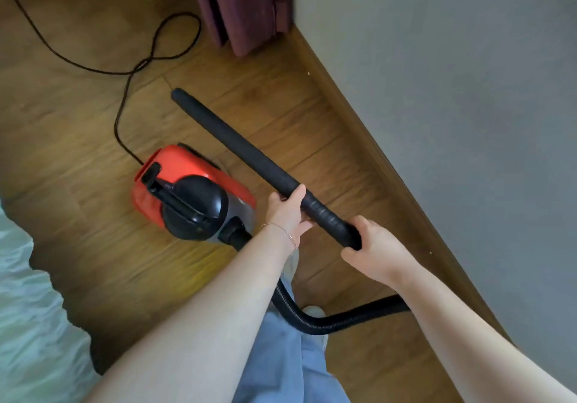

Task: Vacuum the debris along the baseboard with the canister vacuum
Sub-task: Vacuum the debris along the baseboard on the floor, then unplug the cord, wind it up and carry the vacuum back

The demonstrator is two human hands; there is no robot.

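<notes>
A black vacuum wand [237, 143] slants from my hands up and left, its nozzle tip [177, 93] over the wooden floor, away from the baseboard [352, 115]. My left hand [285, 215] grips the wand at mid-length. My right hand [371, 246] grips the curved handle end. The ribbed black hose [337, 318] loops below my arms back to the red and black canister vacuum [187, 190] standing on the floor to the left. A small pale speck of debris [308, 73] lies by the baseboard, and another speck [431, 253] shows lower along it.
A black power cord [131, 71] snakes across the floor behind the canister. A dark purple curtain [243, 5] hangs at the wall's corner. Pale bedding [31, 309] fills the lower left. My blue trousers [281, 355] and a white shoe [313, 310] are below the hose.
</notes>
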